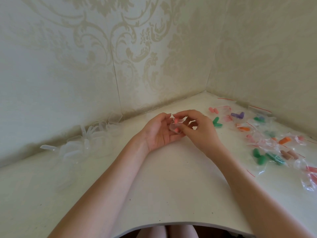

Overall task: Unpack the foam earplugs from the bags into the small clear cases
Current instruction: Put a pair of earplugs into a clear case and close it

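From the head camera, both bare forearms reach forward over a white table set into a corner of patterned wallpaper. The two hands meet above the middle of the table, toward its far edge.

The left hand is turned palm up, fingers curled loosely around a small clear case that lies across its fingers. The right hand comes in from the right, back of the hand up, its thumb and fingertips pinching at the same case from above. Pink earplugs show between the fingers of both hands, at or in the case; whether they sit fully inside it cannot be told, nor whether the lid is up or down.

Along the left part of the far edge, against the wall, lies a loose heap of empty clear cases, several with lids standing up.

Toward the right edge and the far right corner the bags are scattered, clear with red strips, crumpled and overlapping. Among them lie earplugs in several colours: a pink pair nearest the corner, a purple pair, a green pair just right of the right hand, orange ones, and more green ones nearer the right edge. Which of these are in bags and which are loose is mostly unclear.

At the near edge, the person's knees show below the table.
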{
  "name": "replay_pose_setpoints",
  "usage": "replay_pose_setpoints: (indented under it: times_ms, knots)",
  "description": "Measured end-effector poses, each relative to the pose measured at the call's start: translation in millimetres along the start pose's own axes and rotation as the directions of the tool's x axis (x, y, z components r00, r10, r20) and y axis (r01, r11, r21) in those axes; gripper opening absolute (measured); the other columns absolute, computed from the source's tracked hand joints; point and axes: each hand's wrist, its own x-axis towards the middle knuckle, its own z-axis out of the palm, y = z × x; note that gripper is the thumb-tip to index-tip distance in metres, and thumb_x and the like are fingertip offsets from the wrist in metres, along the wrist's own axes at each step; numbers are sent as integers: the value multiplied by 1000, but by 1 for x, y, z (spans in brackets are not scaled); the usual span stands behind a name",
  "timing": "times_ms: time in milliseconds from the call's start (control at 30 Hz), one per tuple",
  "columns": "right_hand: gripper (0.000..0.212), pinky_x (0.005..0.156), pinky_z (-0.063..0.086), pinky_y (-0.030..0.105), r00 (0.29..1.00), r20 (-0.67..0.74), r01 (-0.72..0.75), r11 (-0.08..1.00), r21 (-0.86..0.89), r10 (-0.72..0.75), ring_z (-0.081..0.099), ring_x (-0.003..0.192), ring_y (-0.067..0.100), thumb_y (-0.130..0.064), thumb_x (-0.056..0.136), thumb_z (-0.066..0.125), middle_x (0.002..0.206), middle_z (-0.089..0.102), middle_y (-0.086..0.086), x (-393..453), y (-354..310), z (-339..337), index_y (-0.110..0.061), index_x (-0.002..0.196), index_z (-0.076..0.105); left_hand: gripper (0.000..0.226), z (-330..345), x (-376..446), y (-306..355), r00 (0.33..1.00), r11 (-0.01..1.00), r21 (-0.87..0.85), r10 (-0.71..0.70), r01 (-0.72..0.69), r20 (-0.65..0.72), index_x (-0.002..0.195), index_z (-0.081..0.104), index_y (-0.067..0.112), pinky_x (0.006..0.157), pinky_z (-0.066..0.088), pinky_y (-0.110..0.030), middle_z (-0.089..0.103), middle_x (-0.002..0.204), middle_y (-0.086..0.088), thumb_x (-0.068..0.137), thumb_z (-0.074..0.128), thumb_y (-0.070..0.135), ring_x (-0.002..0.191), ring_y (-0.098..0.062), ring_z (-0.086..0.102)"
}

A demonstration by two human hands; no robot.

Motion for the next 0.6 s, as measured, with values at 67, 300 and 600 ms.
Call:
replay_pose_setpoints:
  times_ms: [67,300,600]
  knots:
    - [19,67,43,13,1000,19,8,999,-41,-7,55,76,7,-10,82,70,91,66,-9,-1,0,0,-27,90,69,38,0,-1,1,1000,1000,5,-7,7,13,108,57,-2,79,57,-36,65,84,-13,98,30,23,60,-19,63]
    - [8,65,38,3,995,89,60,994,-92,-52,53,79,-10,-12,82,72,90,63,-3,-3,-7,1,-18,87,72,55,2,-2,0,999,998,-51,24,-22,29,65,68,0,74,56,-34,65,69,-14,98,27,18,64,-25,69]
    - [20,78,42,18,985,-145,-95,995,-19,91,52,105,6,-26,92,58,116,53,-10,7,10,-10,-35,110,59,23,2,-4,4,997,997,20,75,-76,32,109,51,-6,90,54,-31,58,96,-20,87,56,-5,100,-27,67]
